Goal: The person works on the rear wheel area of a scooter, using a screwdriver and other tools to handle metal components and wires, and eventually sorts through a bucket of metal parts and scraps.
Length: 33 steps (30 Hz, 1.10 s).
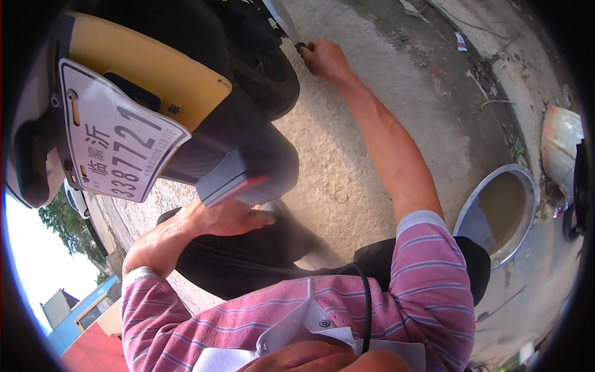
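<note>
My right hand (325,59) is closed on a small dark piece (301,48) at the lower end of a silver strip (282,18), just above the black wheel (266,84) of a scooter. My left hand (232,217) is at the lower edge of the scooter's dark mudguard (279,161), beside a grey reflector with a red strip (232,180); its fingers are partly hidden, and I cannot tell whether they grip anything. A yellow panel (142,49) and a white licence plate (83,99) are on the scooter at upper left.
A round metal basin (527,204) of murky water stands by my right elbow on the rough concrete (341,173). A dented pale container (558,142) is at the far right, a small tube (460,41) lies at upper right, and coloured structures (99,310) show at lower left.
</note>
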Each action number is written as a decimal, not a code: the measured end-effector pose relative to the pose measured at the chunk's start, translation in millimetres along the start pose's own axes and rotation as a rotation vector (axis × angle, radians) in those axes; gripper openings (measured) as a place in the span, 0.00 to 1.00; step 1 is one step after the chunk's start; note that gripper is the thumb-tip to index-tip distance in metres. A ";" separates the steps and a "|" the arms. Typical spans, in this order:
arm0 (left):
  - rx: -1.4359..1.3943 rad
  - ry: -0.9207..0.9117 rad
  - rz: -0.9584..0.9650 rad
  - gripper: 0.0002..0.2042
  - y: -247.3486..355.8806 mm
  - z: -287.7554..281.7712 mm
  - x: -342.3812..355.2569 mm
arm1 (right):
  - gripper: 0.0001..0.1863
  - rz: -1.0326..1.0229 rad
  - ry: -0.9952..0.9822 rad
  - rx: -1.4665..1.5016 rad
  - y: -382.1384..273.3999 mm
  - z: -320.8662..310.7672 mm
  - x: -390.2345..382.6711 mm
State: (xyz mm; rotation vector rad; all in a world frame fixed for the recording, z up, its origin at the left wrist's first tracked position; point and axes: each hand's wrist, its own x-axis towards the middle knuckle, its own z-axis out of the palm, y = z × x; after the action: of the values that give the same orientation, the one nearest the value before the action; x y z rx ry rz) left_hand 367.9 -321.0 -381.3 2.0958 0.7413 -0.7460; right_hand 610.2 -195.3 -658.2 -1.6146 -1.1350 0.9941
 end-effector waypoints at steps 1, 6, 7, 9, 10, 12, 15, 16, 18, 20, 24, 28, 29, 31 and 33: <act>-0.001 0.000 -0.002 0.27 -1.5 1.2 -0.6 | 0.18 -0.113 0.139 -0.255 -4.7 0.7 -3.4; 0.048 0.032 0.046 0.23 -1.8 0.9 -0.5 | 0.14 -0.151 0.174 -0.325 -11.9 0.3 -11.4; 0.047 0.033 0.045 0.23 -1.4 1.2 -1.3 | 0.14 -0.174 0.200 -0.356 -10.4 0.8 -11.7; 0.077 0.054 0.027 0.24 -1.7 3.0 -3.7 | 0.13 -0.214 0.228 -0.401 -13.3 2.8 -15.5; 0.075 0.057 0.024 0.24 -2.5 3.9 -4.4 | 0.12 -0.251 0.262 -0.446 -15.0 3.9 -17.3; 0.044 0.039 0.010 0.24 -4.5 4.0 -2.9 | 0.12 -0.265 0.286 -0.457 -15.1 4.2 -18.4; 0.046 -0.017 -0.053 0.24 -4.5 3.2 -3.8 | 0.14 -0.208 0.238 -0.418 -18.5 0.8 -16.5; 0.047 -0.016 -0.052 0.24 -5.1 3.3 -4.6 | 0.15 -0.137 0.166 -0.367 -20.1 -0.8 -15.7; 0.103 0.001 0.012 0.23 -4.1 3.0 -1.6 | 0.17 0.009 -0.006 -0.031 -5.8 -7.9 -1.3; 0.071 -0.033 -0.020 0.28 -0.3 -1.3 0.6 | 0.19 0.151 -0.184 0.311 2.6 -15.1 3.3; 0.059 -0.024 0.004 0.32 0.8 -1.4 -3.0 | 0.19 0.221 -0.328 0.482 -0.6 -20.0 2.4; 0.091 -0.083 -0.059 0.31 10.0 -9.5 -0.9 | 0.17 0.204 -0.211 0.319 -0.7 -18.8 2.0; 0.095 -0.093 -0.068 0.32 10.5 -9.6 -1.4 | 0.17 0.203 -0.216 0.320 -6.2 -16.1 0.1; 0.097 -0.101 -0.082 0.32 8.2 -7.1 -3.4 | 0.16 0.054 -0.012 -0.178 -17.0 -9.8 -4.5; 0.107 0.021 0.015 0.24 2.0 -0.7 -4.3 | 0.17 0.031 0.028 -0.229 -13.9 -3.4 -5.7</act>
State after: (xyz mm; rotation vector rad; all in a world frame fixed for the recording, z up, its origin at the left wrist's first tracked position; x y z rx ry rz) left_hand 366.6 -322.6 -376.9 2.2056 0.7108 -0.7717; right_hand 608.6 -199.0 -643.4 -1.8257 -1.2440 0.8830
